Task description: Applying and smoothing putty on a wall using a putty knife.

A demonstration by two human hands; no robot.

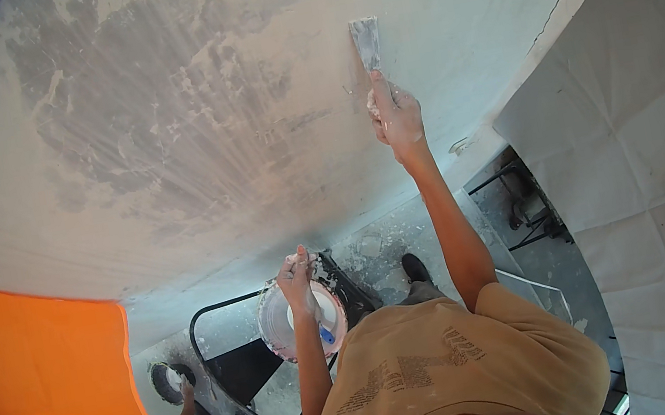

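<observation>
My right hand (400,118) is closed around a putty knife (367,43), its thumb along the handle and its blade against the pale wall (442,19). White filler smears that hand and the blade. Lower down and to the left, my left hand (297,278) is held over a round bucket (274,317), with its fingers curled and coated in white. Whether something lies in those fingers is hidden. White material shows inside the bucket, and a blue-handled tool (327,335) rests at its right side.
A grey rough patch (154,105) covers the wall's upper left. An orange sheet (52,381) hangs left and a pale sheet (656,177) right. Beside the bucket stands a black metal-framed piece (245,369). Another person's hand (186,388) is near a dark tub (159,385) at lower left.
</observation>
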